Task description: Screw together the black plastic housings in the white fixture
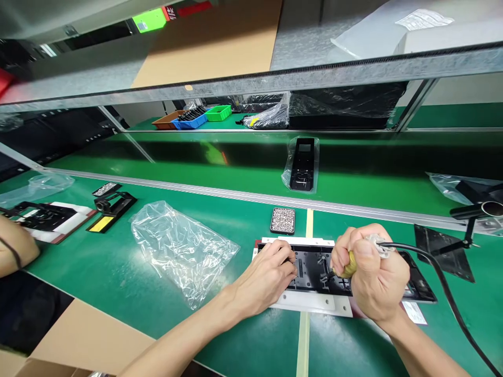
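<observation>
A black plastic housing (306, 267), its ribbed inner side up, lies in a white fixture (314, 301) on the green bench. My left hand (271, 269) rests over the housing's left end, its bent fingers pressed together on it; the fingertips are partly hidden. In my right hand (373, 272) is a corded tool with a yellow handle (349, 266), apparently a soldering iron, gripped in a fist. Its tip points down and left at the housing's middle. From its top a black cord (440, 277) runs down to the right.
A small tray of tiny parts (282, 221) sits behind the fixture. Left lies a clear plastic bag (183, 248). A bagged black panel (302, 165) is on the belt. Overhead runs a metal shelf (306, 73). Another person's arm (15, 246) enters from the left.
</observation>
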The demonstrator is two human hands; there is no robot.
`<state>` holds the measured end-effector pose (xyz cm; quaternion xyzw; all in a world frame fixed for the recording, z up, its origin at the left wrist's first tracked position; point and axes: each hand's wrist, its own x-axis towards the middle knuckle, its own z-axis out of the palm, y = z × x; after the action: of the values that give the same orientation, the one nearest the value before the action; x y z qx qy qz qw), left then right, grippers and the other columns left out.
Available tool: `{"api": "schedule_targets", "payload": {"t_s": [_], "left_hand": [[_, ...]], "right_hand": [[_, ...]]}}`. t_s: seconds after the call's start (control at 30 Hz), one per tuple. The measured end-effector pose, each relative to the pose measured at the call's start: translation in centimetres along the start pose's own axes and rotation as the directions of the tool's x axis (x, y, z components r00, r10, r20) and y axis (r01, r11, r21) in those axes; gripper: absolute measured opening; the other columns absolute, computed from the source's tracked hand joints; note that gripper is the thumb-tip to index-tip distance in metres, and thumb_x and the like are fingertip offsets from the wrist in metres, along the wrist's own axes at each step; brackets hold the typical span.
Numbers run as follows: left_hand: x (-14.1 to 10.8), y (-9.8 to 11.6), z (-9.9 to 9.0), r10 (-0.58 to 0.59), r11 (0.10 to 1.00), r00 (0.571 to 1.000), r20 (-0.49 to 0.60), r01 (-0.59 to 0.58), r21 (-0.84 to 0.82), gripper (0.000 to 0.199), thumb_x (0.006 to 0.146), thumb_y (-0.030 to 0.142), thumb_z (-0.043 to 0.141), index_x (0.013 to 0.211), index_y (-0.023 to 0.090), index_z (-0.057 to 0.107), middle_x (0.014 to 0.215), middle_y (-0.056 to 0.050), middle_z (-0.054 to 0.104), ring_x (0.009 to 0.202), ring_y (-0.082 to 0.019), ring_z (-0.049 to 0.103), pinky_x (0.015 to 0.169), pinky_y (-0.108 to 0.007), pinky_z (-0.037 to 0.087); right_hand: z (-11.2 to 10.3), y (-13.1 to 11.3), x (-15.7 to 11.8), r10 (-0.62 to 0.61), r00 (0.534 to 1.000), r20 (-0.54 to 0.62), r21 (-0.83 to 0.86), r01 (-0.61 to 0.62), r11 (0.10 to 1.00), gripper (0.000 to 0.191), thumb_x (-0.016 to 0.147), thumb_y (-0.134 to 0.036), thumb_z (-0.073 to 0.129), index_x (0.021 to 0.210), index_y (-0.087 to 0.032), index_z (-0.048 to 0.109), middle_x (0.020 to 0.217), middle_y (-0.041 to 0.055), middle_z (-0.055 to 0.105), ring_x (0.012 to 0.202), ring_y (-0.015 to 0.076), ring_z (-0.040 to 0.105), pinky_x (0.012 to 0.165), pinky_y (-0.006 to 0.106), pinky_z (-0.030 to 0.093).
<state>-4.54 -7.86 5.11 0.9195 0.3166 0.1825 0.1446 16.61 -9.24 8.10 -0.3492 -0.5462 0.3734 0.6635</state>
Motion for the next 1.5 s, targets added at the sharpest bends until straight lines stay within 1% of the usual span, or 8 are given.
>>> {"api": "schedule_targets", "payload": {"t_s": [0.23,0.47,0.67,0.83,0.9,1.03,1.23,1.5], "left_hand": [[-1.2,0.2,-0.4,-0.006,0.999,0.997,-0.071,0.009,0.043,0.016,0.106,0.02,0.053,0.114,0.02,0.067,0.111,-0.008,0.063,0.116,-0.025,0.052,0.09,-0.04,0.049],[-3.0,-0.1,0.9,-0.005,0.995,1.0,-0.01,0.006,0.095,0.026,0.104,0.014,0.051,0.125,0.024,0.062,0.124,-0.009,0.059,0.132,-0.029,0.046,0.101,-0.046,0.047],[-2.5,0.1,0.7,0.015,0.991,0.998,-0.061,-0.006,0.134,0.022,0.104,0.019,0.055,0.123,0.024,0.064,0.119,-0.009,0.062,0.125,-0.028,0.052,0.093,-0.043,0.051],[0.0,-4.5,-0.5,-0.134,0.981,0.969,-0.206,0.159,0.109,0.019,0.104,0.025,0.056,0.116,0.024,0.071,0.116,-0.009,0.065,0.113,-0.027,0.056,0.091,-0.043,0.052],[1.5,-7.4,-0.5,-0.241,0.963,0.959,-0.151,0.256,0.09,0.018,0.103,0.026,0.057,0.112,0.024,0.073,0.109,-0.007,0.068,0.106,-0.025,0.057,0.093,-0.042,0.051],[4.6,-11.5,0.7,-0.278,0.953,0.954,-0.113,0.288,0.093,0.016,0.1,0.021,0.059,0.099,0.02,0.075,0.097,-0.007,0.069,0.097,-0.024,0.058,0.091,-0.04,0.049],[6.7,-12.1,2.4,-0.272,0.95,0.961,-0.05,0.277,0.142,0.02,0.094,0.01,0.057,0.081,0.018,0.069,0.083,-0.005,0.064,0.092,-0.025,0.054,0.086,-0.037,0.045],[7.5,-12.0,2.3,-0.241,0.953,0.97,-0.006,0.238,0.19,0.018,0.094,0.009,0.055,0.079,0.015,0.063,0.084,-0.009,0.06,0.093,-0.027,0.053,0.086,-0.038,0.043]], "right_hand": [[0.1,-0.1,-0.1,0.004,1.0,-0.001,0.001,-0.004,1.0,0.021,0.105,-0.034,0.051,0.087,-0.022,0.048,0.065,-0.003,0.049,0.052,0.0116,0.049,0.048,0.027,0.04],[-0.1,0.2,-0.4,-0.002,1.0,0.008,0.012,0.002,1.0,0.018,0.105,-0.03,0.05,0.089,-0.021,0.049,0.066,-0.003,0.049,0.052,0.0107,0.049,0.049,0.027,0.039],[-0.5,1.3,-0.9,-0.008,1.0,0.016,-0.007,0.008,1.0,0.021,0.106,-0.029,0.048,0.087,-0.021,0.048,0.068,-0.0021,0.048,0.055,0.0111,0.049,0.05,0.027,0.039],[-0.7,2.0,-0.9,-0.002,1.0,0.028,0.008,0.002,1.0,0.018,0.107,-0.028,0.046,0.09,-0.021,0.048,0.068,-0.002,0.048,0.056,0.0112,0.049,0.05,0.027,0.039],[-0.8,2.1,-0.9,-0.005,0.999,0.032,0.009,0.005,1.0,0.017,0.107,-0.027,0.046,0.091,-0.021,0.048,0.068,-0.0021,0.048,0.056,0.0113,0.049,0.05,0.027,0.039],[-0.9,2.2,-0.9,-0.003,0.999,0.037,0.022,0.002,1.0,0.017,0.106,-0.028,0.047,0.09,-0.021,0.047,0.068,-0.0022,0.049,0.055,0.0115,0.049,0.05,0.027,0.04],[-0.6,1.7,-1.0,0.011,1.0,-0.004,-0.018,-0.011,1.0,0.027,0.104,-0.037,0.051,0.083,-0.021,0.048,0.067,0.0001,0.05,0.055,0.0129,0.049,0.048,0.028,0.041],[-0.3,1.5,-1.0,0.012,1.0,-0.01,-0.021,-0.012,1.0,0.027,0.104,-0.037,0.051,0.083,-0.021,0.048,0.066,0.0,0.05,0.054,0.0125,0.049,0.047,0.027,0.041]]}}
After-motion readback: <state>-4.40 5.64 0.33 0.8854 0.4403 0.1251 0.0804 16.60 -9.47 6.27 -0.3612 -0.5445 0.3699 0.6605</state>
